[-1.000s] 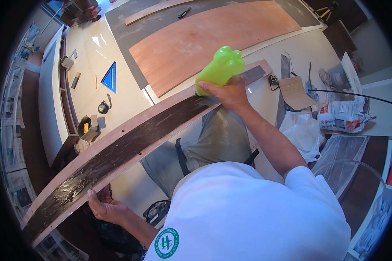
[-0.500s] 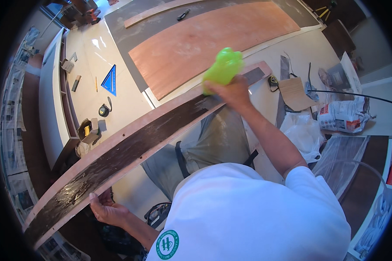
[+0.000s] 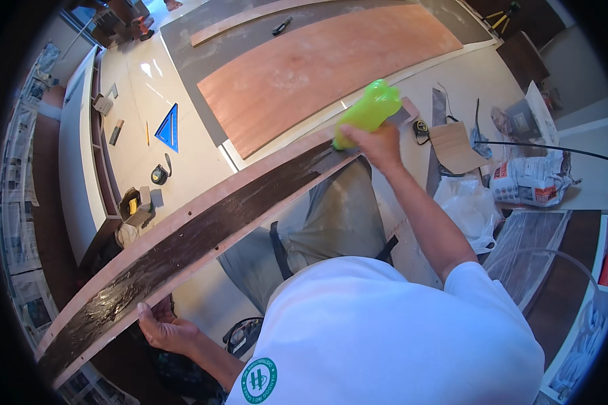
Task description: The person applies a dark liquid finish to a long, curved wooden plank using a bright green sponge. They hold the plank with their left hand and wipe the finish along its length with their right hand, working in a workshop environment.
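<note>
A long pale wooden strip (image 3: 183,208) with a dark glossy coating along its middle lies diagonally across my lap, wettest toward the lower left. My left hand (image 3: 159,329) grips the strip's near edge at the lower left, thumb on top. My right hand (image 3: 380,143) is closed around a translucent lime-green plastic bottle (image 3: 375,102), whose lower end touches the coated band near the strip's upper right end. A black-and-yellow tape measure (image 3: 421,131) is just right of that end.
A large plywood panel (image 3: 321,64) and utility knife (image 3: 281,26) lie ahead. At left are a blue square (image 3: 167,129), tape measure (image 3: 159,175), cardboard box (image 3: 136,212) and white cabinet (image 3: 80,155). At right are cardboard (image 3: 450,147), a white bag (image 3: 464,212) and a printed sack (image 3: 530,179).
My right hand and the green bottle have moved right and slightly down along the strip's end. My left hand stays on the near edge.
</note>
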Motion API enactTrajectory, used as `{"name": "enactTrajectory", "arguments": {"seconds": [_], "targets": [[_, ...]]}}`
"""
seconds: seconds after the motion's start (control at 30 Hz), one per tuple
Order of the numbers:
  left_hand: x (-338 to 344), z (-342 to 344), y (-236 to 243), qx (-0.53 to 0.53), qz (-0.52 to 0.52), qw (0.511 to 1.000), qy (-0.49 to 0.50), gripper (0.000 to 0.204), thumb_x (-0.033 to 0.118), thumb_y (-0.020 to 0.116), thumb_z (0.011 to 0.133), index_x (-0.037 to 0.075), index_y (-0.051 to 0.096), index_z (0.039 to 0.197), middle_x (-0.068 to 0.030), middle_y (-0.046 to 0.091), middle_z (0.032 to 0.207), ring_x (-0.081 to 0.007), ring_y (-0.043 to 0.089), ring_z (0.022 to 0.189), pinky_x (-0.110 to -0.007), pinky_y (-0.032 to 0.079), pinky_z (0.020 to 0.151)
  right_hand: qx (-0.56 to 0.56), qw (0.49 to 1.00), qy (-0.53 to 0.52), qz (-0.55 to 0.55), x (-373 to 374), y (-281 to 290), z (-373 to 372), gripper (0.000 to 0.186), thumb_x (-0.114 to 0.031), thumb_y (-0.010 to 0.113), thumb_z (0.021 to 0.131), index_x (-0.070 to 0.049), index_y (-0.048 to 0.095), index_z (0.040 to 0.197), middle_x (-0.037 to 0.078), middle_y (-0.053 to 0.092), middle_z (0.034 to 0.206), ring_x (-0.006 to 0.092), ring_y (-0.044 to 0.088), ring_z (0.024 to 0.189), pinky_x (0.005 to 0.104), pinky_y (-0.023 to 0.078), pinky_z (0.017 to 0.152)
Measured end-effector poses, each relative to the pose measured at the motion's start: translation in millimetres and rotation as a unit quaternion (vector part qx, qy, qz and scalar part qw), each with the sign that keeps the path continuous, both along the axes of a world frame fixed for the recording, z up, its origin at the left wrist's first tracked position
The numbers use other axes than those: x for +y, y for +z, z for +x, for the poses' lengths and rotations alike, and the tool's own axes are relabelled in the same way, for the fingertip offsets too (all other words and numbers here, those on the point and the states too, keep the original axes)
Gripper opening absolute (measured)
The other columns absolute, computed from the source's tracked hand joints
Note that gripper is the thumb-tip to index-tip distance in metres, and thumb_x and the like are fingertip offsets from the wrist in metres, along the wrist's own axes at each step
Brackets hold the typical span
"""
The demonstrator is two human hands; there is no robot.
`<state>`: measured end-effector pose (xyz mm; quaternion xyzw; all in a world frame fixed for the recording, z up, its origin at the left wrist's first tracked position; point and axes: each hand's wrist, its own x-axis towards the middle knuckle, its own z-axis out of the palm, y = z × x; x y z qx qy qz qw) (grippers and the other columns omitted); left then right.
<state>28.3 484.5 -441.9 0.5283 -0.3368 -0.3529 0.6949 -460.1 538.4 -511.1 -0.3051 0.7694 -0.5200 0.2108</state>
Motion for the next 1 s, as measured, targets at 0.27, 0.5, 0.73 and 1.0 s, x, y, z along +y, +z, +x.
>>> {"name": "enactTrajectory", "arguments": {"seconds": [0.27,0.5,0.73,1.0], "targets": [[1,6,0,0.004,0.013,1.0,-0.003,0.031,0.021,0.07,0.092,-0.007,0.068,0.107,-0.0155,0.073,0.094,-0.0222,0.074,0.08,-0.032,0.063,0.078,0.066,0.997,0.015,0.047,-8,12,13,0.04,-0.032,0.085,0.08,-0.006,0.076,0.108,0.009,0.079,0.096,0.0211,0.076,0.09,0.036,0.059,0.083],[2,1,2,-0.01,-0.003,1.0,0.005,0.032,0.021,0.07,0.093,-0.007,0.067,0.107,-0.0162,0.073,0.096,-0.0223,0.074,0.079,-0.032,0.063,0.076,0.004,0.992,0.108,-0.069,-8,33,71,0.039,-0.033,0.084,0.08,-0.006,0.076,0.107,0.01,0.079,0.097,0.0213,0.076,0.088,0.0373,0.06,0.081],[0,-1,3,0.015,-0.006,1.0,-0.001,0.031,0.02,0.069,0.093,-0.007,0.067,0.108,-0.0157,0.073,0.096,-0.0222,0.073,0.078,-0.031,0.063,0.076,-0.018,0.999,0.003,0.027,-1,6,6,0.043,-0.034,0.086,0.077,-0.006,0.076,0.107,0.012,0.078,0.099,0.024,0.076,0.091,0.0368,0.059,0.083],[2,-1,3,-0.01,0.012,1.0,0.006,0.035,0.024,0.07,0.093,-0.006,0.068,0.109,-0.0143,0.072,0.092,-0.0214,0.073,0.08,-0.031,0.061,0.074,0.002,0.999,0.033,0.033,14,22,24,0.044,-0.037,0.087,0.077,-0.006,0.076,0.107,0.012,0.078,0.101,0.0217,0.076,0.095,0.0373,0.058,0.087]]}}
